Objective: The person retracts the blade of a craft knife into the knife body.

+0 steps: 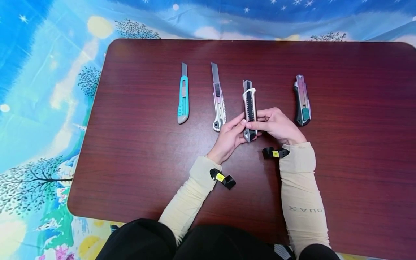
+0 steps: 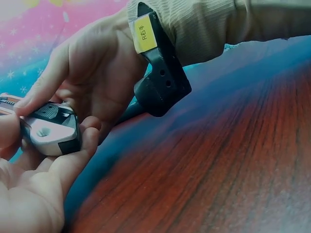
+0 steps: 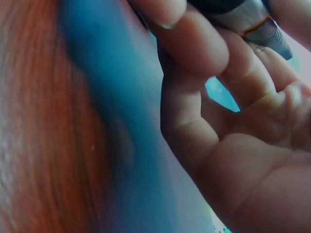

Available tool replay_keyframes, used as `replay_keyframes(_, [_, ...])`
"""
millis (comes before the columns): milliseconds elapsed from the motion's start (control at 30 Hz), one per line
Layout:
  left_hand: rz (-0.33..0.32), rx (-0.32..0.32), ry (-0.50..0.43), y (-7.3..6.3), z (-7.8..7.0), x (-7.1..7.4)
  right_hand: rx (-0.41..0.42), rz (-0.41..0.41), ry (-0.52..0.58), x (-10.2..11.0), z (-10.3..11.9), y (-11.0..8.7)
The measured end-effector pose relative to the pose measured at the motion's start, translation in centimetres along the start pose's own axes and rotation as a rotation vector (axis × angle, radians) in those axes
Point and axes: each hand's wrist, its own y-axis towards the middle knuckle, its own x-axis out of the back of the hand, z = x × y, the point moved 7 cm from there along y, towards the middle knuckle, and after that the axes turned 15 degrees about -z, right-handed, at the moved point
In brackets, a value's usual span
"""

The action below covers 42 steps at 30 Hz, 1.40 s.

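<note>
Both hands hold a silver-and-black box cutter (image 1: 250, 104) upright in the head view, above the middle of the table, its short grey metal tip pointing away from me. My left hand (image 1: 228, 137) grips its lower part from the left, thumb on the front and fingers behind. From the other side my right hand (image 1: 279, 124) pinches it, thumb across the black strip. The left wrist view shows the cutter's white-and-black butt end (image 2: 53, 131) between both hands. Fingers hide much of the cutter (image 3: 267, 34) in the right wrist view.
Left of the hands lie a teal box cutter (image 1: 183, 97) and a silver-purple one (image 1: 219, 103), blades out. Another box cutter (image 1: 303, 101) with a green slider lies to the right. The dark red table (image 1: 130, 144) has a patterned blue cloth (image 1: 48, 90) around it.
</note>
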Motion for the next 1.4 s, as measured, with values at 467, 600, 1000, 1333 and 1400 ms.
replay_keyframes(467, [-0.024, 0.001, -0.021, 0.02, -0.1, 0.05, 0.035, 0.031, -0.052, -0.36, 0.17, -0.11])
replay_keyframes(600, [-0.03, 0.005, -0.025, 0.06, -0.13, 0.05, 0.046, 0.044, -0.063, -0.53, 0.38, -0.18])
replay_keyframes(1000, [-0.093, -0.111, 0.166, 0.08, 0.17, 0.23, 0.024, 0.05, -0.105, -0.44, -0.09, -0.05])
replay_keyframes(1333, [-0.111, -0.099, 0.157, 0.02, 0.27, 0.29, 0.051, 0.036, -0.185, -0.21, 0.31, -0.22])
replay_keyframes(1400, [-0.128, -0.099, 0.143, 0.05, 0.22, 0.35, 0.057, 0.009, -0.196, 0.01, 0.47, -0.22])
